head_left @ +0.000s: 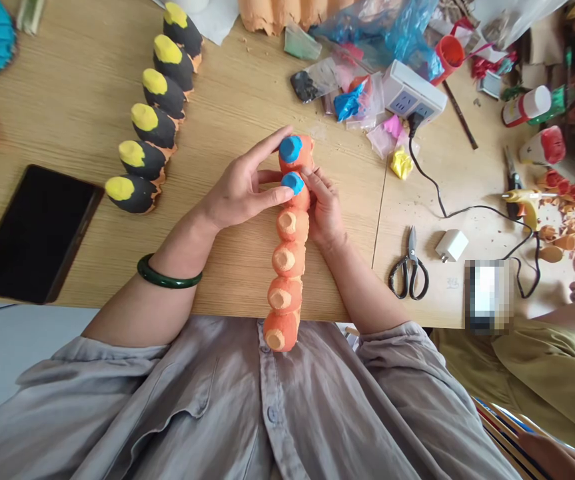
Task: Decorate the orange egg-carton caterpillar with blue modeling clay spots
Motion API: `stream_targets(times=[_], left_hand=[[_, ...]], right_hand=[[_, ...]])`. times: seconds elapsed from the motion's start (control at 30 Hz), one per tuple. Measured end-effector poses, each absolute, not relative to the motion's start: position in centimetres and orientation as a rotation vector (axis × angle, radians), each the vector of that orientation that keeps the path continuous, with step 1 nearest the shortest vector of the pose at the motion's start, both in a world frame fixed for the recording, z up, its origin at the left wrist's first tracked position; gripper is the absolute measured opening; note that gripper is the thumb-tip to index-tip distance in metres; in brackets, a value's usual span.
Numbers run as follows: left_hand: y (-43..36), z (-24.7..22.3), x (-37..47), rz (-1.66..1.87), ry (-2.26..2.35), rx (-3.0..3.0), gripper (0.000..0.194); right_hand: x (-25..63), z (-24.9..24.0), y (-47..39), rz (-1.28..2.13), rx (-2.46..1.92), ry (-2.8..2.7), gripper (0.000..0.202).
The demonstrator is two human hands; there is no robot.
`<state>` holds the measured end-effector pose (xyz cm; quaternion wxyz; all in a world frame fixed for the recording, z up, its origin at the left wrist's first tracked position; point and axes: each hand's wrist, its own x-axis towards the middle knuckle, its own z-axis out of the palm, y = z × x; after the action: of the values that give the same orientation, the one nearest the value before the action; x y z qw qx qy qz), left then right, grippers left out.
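Note:
An orange strip of joined egg-carton cups [290,259] runs from the middle of the table down past its front edge. Blue clay [291,149] covers the tips of the two far cups; the nearer cups show bare, pale tips. My left hand [240,187] grips the strip's far end from the left, its thumb at the second blue tip and a finger at the first. From the right, my right hand [324,203] holds the strip beside the second cup, thumb and finger near the blue clay, its other fingers partly hidden.
Left, a black strip with yellow tips [153,117] and a dark tablet [37,233]. Right, scissors [410,267], a white adapter [452,245], a power strip [414,92] with its cable, and yellow clay [401,163]. Another person's arm [572,313] is at the right edge.

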<state>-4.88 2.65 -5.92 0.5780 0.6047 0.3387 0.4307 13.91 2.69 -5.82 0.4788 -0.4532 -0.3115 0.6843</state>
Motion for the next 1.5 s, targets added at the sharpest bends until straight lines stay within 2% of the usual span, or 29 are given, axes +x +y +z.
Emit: stream_targets(times=[0.27, 0.5, 0.8, 1.03, 1.23, 1.5], left_hand=[[2.8, -6.5, -4.8, 1.031, 0.847, 1.506, 0.103], [2.8, -6.5, -4.9, 1.010, 0.725, 1.521, 0.100], [2.9, -7.2, -4.5, 1.086, 0.777, 1.568, 0.104], [3.1, -7.4, -4.8, 1.083, 0.754, 1.548, 0.092], [3.1, -7.2, -4.7, 1.073, 0.732, 1.510, 0.094], [2.9, -6.1, -4.9, 1.031, 0.754, 1.473, 0.094]], right_hand=[[14.1, -5.5, 2.8, 1.727, -1.048, -0.765, 0.026], [14.3, -4.8, 3.0, 1.817, -1.150, -0.706, 0.047], [14.3, -4.5, 2.9, 1.792, -1.176, -0.669, 0.043], [14.5, -4.6, 2.8, 1.821, -1.152, -0.674, 0.039], [14.7, -5.0, 2.8, 1.852, -0.955, -0.727, 0.027], [14.2, -5.0, 2.8, 1.808, -1.146, -0.747, 0.055]])
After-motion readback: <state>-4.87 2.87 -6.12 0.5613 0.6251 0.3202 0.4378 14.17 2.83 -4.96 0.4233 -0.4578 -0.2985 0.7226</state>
